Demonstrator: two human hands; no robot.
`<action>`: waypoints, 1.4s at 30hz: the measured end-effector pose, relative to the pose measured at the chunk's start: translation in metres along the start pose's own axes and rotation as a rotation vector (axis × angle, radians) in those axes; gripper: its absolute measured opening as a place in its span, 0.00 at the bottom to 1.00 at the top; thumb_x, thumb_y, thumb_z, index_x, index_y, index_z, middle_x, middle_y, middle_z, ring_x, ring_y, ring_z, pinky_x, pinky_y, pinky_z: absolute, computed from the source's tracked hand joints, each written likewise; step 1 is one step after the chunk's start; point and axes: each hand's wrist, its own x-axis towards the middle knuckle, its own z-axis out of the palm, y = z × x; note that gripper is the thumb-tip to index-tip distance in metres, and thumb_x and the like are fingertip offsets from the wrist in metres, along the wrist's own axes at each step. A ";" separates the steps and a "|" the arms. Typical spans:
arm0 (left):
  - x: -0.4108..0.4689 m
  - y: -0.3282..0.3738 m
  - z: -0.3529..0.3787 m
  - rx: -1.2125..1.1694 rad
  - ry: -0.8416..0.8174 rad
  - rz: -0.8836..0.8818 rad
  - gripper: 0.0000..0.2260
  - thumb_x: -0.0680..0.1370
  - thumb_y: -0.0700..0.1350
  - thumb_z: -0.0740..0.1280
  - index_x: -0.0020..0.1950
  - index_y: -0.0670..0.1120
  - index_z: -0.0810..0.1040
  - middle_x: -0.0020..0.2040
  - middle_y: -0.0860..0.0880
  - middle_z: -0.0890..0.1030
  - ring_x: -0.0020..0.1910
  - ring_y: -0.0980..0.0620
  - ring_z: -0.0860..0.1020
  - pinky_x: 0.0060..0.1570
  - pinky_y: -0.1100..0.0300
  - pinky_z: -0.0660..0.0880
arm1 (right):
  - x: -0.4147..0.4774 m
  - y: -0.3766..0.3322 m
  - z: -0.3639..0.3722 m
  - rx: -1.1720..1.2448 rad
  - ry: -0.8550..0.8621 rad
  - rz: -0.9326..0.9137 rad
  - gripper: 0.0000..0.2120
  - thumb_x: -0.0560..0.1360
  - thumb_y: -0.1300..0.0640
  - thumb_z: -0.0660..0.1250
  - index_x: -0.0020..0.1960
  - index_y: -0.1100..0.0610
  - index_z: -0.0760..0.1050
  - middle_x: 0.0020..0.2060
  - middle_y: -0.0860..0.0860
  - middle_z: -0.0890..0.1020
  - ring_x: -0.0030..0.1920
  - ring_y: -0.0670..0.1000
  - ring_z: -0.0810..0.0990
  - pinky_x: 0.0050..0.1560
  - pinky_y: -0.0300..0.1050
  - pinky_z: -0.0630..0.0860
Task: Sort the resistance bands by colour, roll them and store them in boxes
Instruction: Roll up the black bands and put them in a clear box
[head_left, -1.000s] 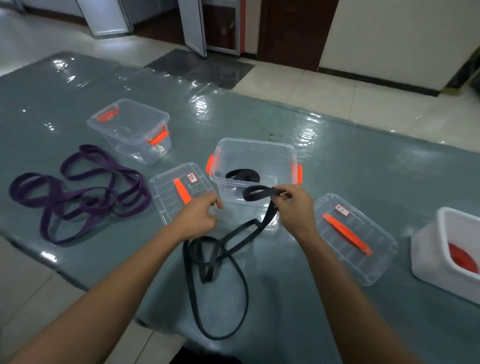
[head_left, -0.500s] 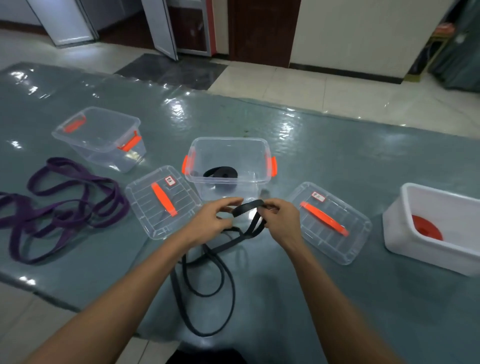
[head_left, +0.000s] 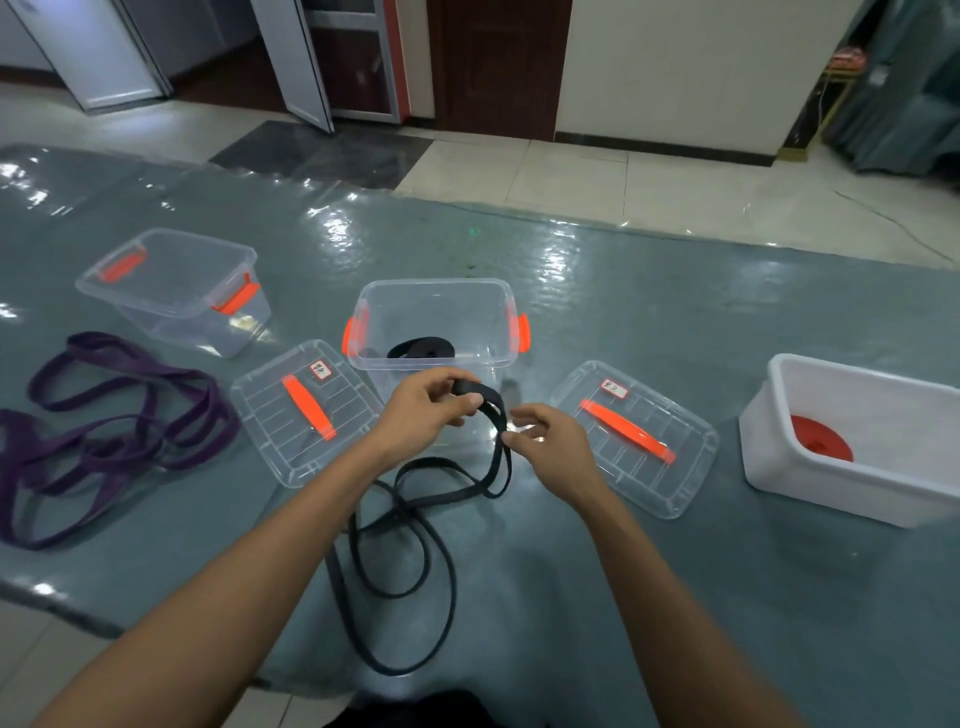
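A long black resistance band (head_left: 415, 545) trails in loose loops over the grey-green table toward its front edge. My left hand (head_left: 421, 410) pinches the folded end of it, just in front of the middle clear box (head_left: 436, 312). My right hand (head_left: 545, 447) pinches the same band a little lower and to the right. A rolled black band (head_left: 422, 347) lies inside that middle box. Purple bands (head_left: 114, 431) lie tangled at the left. A red rolled band (head_left: 821, 439) sits in the white box (head_left: 852, 478) at the right.
A second clear box (head_left: 171, 286) with orange clips stands at the back left. Two clear lids with orange handles lie flat, one lid (head_left: 306, 410) left of the middle box and another lid (head_left: 639, 436) right of it. The table's front edge (head_left: 78, 618) runs close below.
My left hand has taken hold of the band's folded end from the right hand, which has slid down the band. The camera view has shifted right.
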 end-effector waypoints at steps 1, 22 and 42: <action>0.002 0.002 0.000 0.044 -0.006 0.016 0.08 0.77 0.41 0.74 0.54 0.50 0.83 0.44 0.46 0.85 0.43 0.48 0.83 0.49 0.49 0.83 | -0.001 -0.003 -0.003 -0.012 0.003 -0.037 0.17 0.74 0.53 0.75 0.62 0.52 0.80 0.54 0.46 0.84 0.49 0.44 0.82 0.50 0.38 0.77; 0.015 0.022 0.029 -0.051 -0.100 0.018 0.17 0.75 0.37 0.75 0.63 0.44 0.80 0.50 0.48 0.87 0.50 0.52 0.85 0.48 0.60 0.80 | -0.003 -0.018 -0.017 0.199 0.153 -0.128 0.04 0.75 0.58 0.73 0.49 0.56 0.83 0.38 0.48 0.86 0.40 0.47 0.85 0.43 0.38 0.81; 0.004 -0.001 0.009 0.160 -0.196 -0.004 0.08 0.83 0.41 0.64 0.53 0.40 0.82 0.37 0.47 0.78 0.38 0.49 0.77 0.46 0.48 0.76 | 0.005 -0.024 -0.032 0.160 0.216 -0.164 0.09 0.77 0.62 0.70 0.52 0.49 0.82 0.40 0.45 0.85 0.36 0.47 0.85 0.44 0.47 0.84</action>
